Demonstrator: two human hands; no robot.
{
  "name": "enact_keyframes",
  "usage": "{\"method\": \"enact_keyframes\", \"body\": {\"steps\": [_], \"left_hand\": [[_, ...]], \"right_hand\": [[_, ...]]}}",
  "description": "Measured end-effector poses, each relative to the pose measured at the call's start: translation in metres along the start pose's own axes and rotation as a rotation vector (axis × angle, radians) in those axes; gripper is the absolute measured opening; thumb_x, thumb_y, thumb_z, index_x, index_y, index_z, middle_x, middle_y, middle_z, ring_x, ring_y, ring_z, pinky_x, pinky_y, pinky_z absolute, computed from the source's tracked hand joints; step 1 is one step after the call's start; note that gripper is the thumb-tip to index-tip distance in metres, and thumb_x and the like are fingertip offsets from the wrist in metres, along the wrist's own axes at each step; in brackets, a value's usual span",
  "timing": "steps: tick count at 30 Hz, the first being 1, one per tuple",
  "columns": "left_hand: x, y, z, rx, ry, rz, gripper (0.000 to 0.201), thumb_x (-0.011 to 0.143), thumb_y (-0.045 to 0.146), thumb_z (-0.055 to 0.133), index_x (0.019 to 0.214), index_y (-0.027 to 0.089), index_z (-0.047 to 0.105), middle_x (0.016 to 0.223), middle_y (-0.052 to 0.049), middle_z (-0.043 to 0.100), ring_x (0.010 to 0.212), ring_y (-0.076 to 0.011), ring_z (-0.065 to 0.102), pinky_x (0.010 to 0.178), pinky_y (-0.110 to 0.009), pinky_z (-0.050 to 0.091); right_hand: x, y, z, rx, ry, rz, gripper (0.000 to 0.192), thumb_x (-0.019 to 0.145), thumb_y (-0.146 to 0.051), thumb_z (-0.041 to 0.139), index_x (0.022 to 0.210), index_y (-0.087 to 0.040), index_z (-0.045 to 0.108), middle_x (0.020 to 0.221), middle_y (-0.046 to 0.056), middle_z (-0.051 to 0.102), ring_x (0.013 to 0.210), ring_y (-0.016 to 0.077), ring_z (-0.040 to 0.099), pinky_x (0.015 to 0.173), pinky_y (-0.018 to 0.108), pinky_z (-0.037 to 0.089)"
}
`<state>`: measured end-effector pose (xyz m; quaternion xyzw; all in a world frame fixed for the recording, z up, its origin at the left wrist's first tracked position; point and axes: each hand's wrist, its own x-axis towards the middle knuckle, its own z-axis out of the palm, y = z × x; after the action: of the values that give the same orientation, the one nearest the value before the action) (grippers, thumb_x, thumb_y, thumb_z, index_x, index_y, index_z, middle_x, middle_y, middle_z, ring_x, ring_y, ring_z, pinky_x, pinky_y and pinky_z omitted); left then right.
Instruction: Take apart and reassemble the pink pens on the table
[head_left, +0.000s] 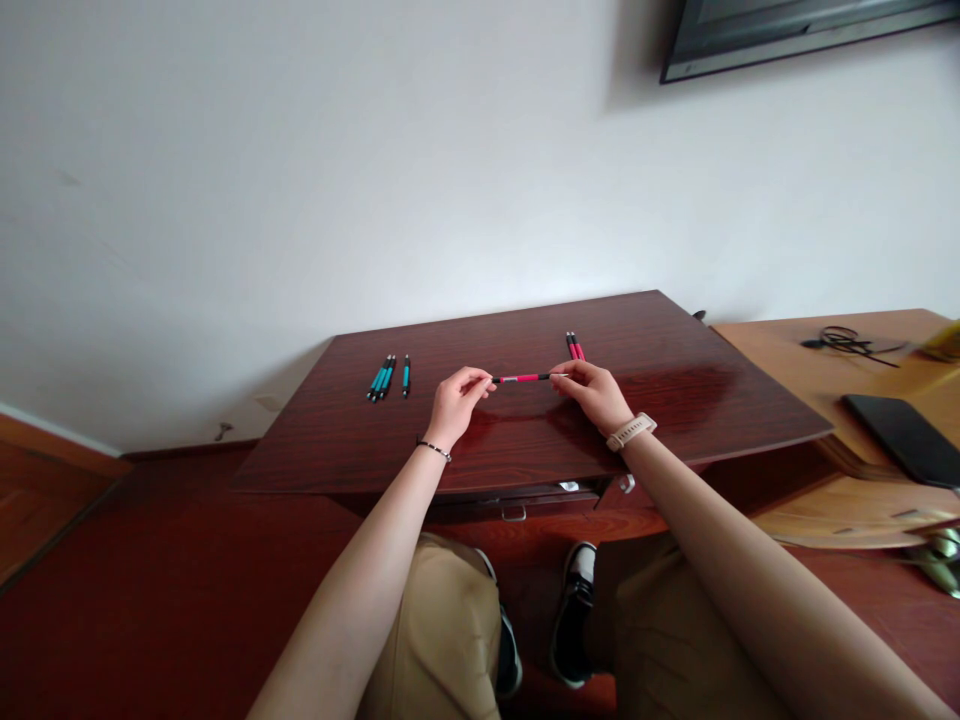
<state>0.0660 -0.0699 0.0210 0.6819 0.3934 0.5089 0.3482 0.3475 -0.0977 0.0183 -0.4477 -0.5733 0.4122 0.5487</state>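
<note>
A pink and black pen (pixel 529 378) is stretched level between my two hands, above the dark wooden table. My left hand (pixel 459 399) pinches its left end, and my right hand (pixel 591 391) pinches its right end. Just behind my right hand lie pink pens (pixel 574 346) with black ends, partly covered by the fingers. To the left of my left hand rests a group of several teal pens (pixel 382 379) side by side. One more teal pen (pixel 406 376) lies a little apart from them, nearer my left hand.
The dark wooden table (pixel 330 450) stands against a white wall, with a drawer handle (pixel 514 514) under its front edge. On the right, a lighter wooden desk (pixel 780 370) carries a black phone (pixel 904 438) and a black cable (pixel 851 343). A screen (pixel 795 40) hangs above.
</note>
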Motion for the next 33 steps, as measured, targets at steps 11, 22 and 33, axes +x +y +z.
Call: {"method": "enact_keyframes", "body": {"steps": [11,22,33], "left_hand": [[-0.0001,-0.0014,-0.0017,0.022,-0.007,-0.001,0.028,0.097,0.044,0.073,0.101,0.017,0.076,0.093,-0.009,0.082,0.079,-0.0175,0.075,0.08,-0.031,0.059],[0.0003,-0.0002,-0.0006,-0.008,-0.007,-0.017,0.028,0.096,0.044,0.073,0.102,0.016,0.075,0.094,-0.01,0.082,0.084,-0.0185,0.076,0.084,-0.033,0.061],[0.0017,-0.0037,-0.0004,-0.033,0.012,-0.014,0.025,0.094,0.04,0.075,0.102,0.016,0.075,0.096,-0.01,0.081,0.091,-0.0208,0.078,0.087,-0.035,0.062]], "right_hand": [[-0.0003,0.0006,-0.0001,-0.054,-0.004,-0.011,0.047,0.086,-0.068,0.078,0.086,-0.021,0.073,0.076,0.004,0.074,0.072,0.0199,0.064,0.072,0.032,0.05],[-0.0004,0.0002,-0.0014,-0.196,-0.03,-0.029,0.055,0.096,-0.072,0.064,0.075,-0.021,0.072,0.068,0.003,0.07,0.065,0.0186,0.059,0.068,0.032,0.044],[0.0013,0.0057,-0.0012,-0.03,-0.049,-0.027,0.042,0.084,-0.061,0.082,0.098,-0.023,0.076,0.088,0.006,0.077,0.081,0.0232,0.07,0.077,0.035,0.053]]}}
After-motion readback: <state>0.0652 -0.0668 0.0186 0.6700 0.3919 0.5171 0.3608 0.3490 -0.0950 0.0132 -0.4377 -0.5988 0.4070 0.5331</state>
